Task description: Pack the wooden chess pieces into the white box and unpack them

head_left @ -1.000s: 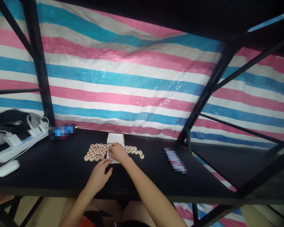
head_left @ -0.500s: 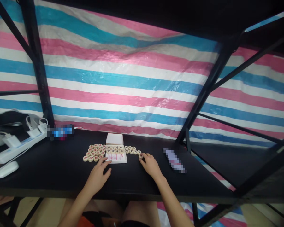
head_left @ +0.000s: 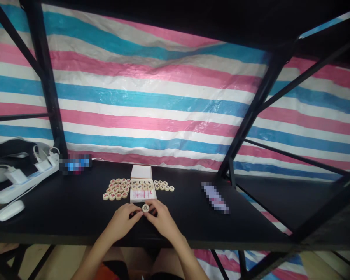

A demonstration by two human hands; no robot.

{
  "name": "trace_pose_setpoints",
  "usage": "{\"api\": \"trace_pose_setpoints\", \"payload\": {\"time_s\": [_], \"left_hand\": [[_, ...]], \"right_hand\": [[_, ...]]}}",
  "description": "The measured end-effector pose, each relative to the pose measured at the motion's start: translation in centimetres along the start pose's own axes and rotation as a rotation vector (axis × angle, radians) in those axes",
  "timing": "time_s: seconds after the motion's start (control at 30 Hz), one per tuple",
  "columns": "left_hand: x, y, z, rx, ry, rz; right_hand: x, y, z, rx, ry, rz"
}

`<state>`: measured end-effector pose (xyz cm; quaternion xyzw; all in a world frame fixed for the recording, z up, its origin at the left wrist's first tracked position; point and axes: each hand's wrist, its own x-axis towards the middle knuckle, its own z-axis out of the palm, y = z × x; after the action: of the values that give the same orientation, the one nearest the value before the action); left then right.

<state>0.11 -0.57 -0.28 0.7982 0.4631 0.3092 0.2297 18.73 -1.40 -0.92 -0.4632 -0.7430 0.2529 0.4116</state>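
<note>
A round Chinese chess piece (head_left: 145,208) with a dark character faces up just in front of the white box. My right hand (head_left: 163,218) pinches its right side between thumb and fingers. At the piece's left edge, the thumb and fingers of my left hand (head_left: 121,222) close on it too. The open white box (head_left: 147,195) holds two rows of dark-lettered pieces (head_left: 141,184) at its back, and its front part shows pink marks. Rows of red-lettered pieces (head_left: 116,190) lie left of the box. Several dark-lettered pieces (head_left: 162,185) lie to its right.
A white power strip (head_left: 32,179) with plugged chargers and a white mouse-like object (head_left: 11,210) lie at the left. A blurred-out device (head_left: 76,163) stands at the back left, and another blurred object (head_left: 215,197) lies at the right. Black frame posts (head_left: 251,111) flank the table.
My right hand has brought a piece from the right end of the loose row to the front of the box. My left hand has moved right to meet it.
</note>
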Motion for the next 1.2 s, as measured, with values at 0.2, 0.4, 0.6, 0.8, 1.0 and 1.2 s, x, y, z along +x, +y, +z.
{"api": "trace_pose_setpoints", "payload": {"time_s": [0.2, 0.4, 0.6, 0.8, 1.0, 1.2], "left_hand": [[0.3, -0.5, 0.3, 0.02, -0.032, -0.048], [0.3, -0.4, 0.3, 0.013, -0.04, -0.062], [0.2, 0.0, -0.1, -0.077, -0.026, -0.063], [0.2, 0.0, -0.2, -0.138, -0.04, -0.038], [0.2, -0.3, 0.0, -0.212, -0.048, -0.069], [0.1, 0.4, -0.4, -0.307, -0.074, -0.062]], "right_hand": [[0.0, 0.8, 1.4, 0.106, 0.006, 0.029], [-0.3, 0.5, 1.0, 0.109, -0.017, 0.019], [-0.2, 0.2, 1.0, 0.093, -0.013, 0.027], [-0.2, 0.1, 0.9, 0.104, -0.021, 0.041], [-0.2, -0.2, 0.5, 0.008, -0.025, 0.066], [-0.2, -0.1, 0.3, 0.156, -0.033, 0.053]]}}
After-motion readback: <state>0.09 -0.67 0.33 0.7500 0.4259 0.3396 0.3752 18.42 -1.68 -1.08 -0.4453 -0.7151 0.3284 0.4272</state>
